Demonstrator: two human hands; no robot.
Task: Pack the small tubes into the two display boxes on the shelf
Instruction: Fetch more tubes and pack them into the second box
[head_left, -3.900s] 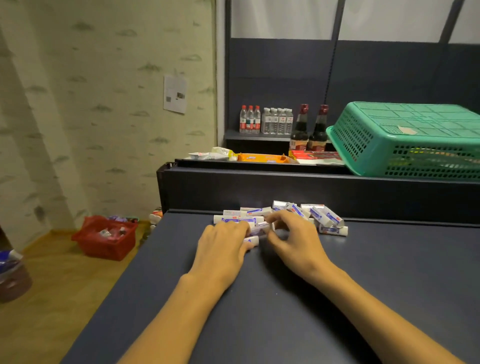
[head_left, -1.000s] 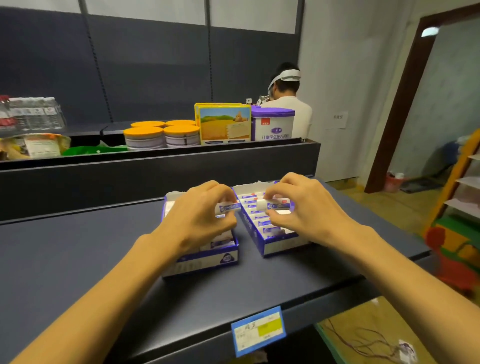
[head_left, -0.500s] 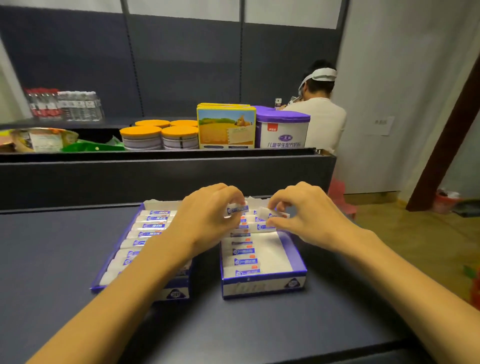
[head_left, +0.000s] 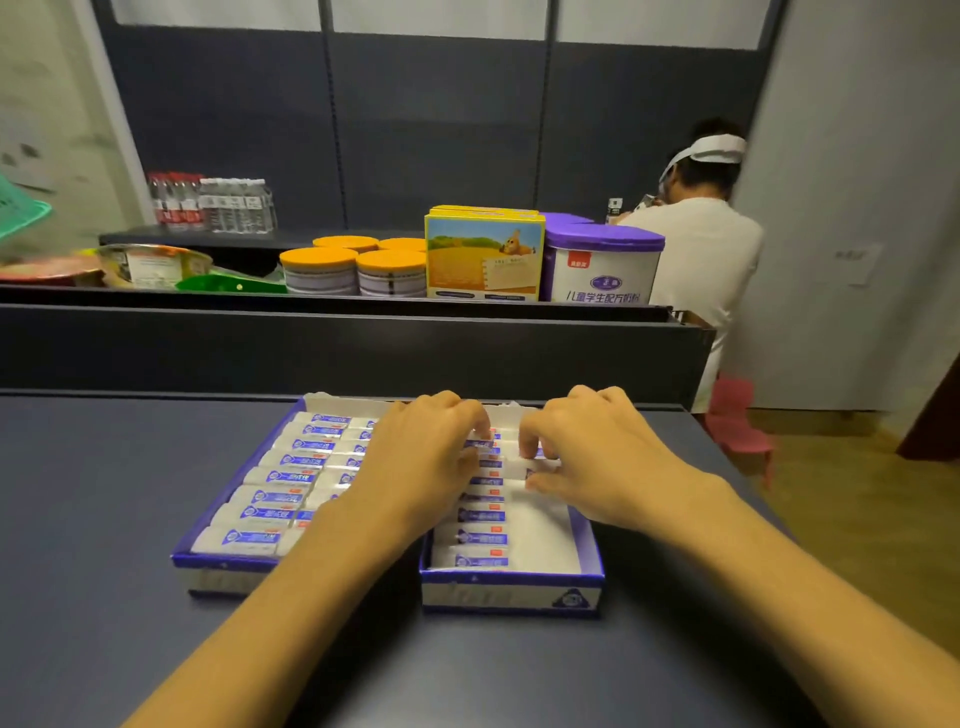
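Two blue-and-white display boxes stand side by side on the dark shelf (head_left: 104, 519). The left box (head_left: 228, 571) holds rows of small white tubes with blue labels (head_left: 270, 499). In the right box (head_left: 511, 595) a column of tubes (head_left: 480, 538) fills the left half, while its right half shows bare white floor. My left hand (head_left: 421, 462) pinches a small tube (head_left: 479, 444) over the far part of the right box. My right hand (head_left: 592, 457) pinches another tube (head_left: 537, 453) beside it, fingers curled down into the box.
Behind a black divider wall (head_left: 337, 353) stand orange-lidded tins (head_left: 353, 270), a yellow carton (head_left: 483, 254), a purple-lidded tub (head_left: 602, 265) and bottles (head_left: 208, 202). A person in white (head_left: 701, 249) stands at the far right by a pink stool (head_left: 737, 415). The shelf's right edge drops to the floor.
I went from gathering loose tubes at the shelf's back to the two boxes. In the last half second both hands lowered their tubes into the far part of the right box.
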